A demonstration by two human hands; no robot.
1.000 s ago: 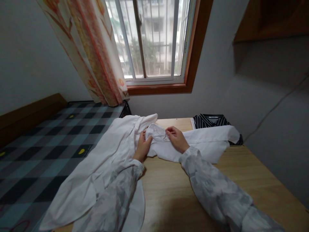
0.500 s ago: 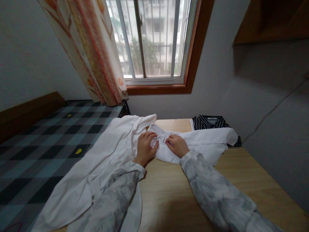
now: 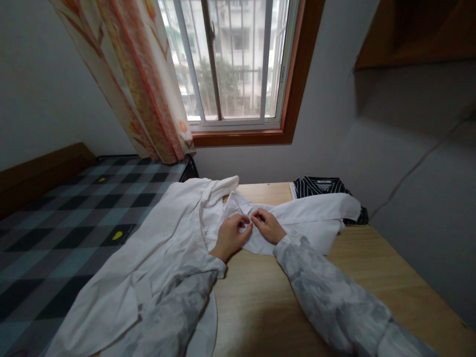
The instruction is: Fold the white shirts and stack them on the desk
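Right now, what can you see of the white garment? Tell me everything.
The white garment looks like creased cloth with seams. It lies loosely spread on the wooden table: a broad part runs down the left, and a narrower length stretches right, over part of the striped black cloth. The left hand and right hand are close together at that length's left part; their exact grip is too small to tell.
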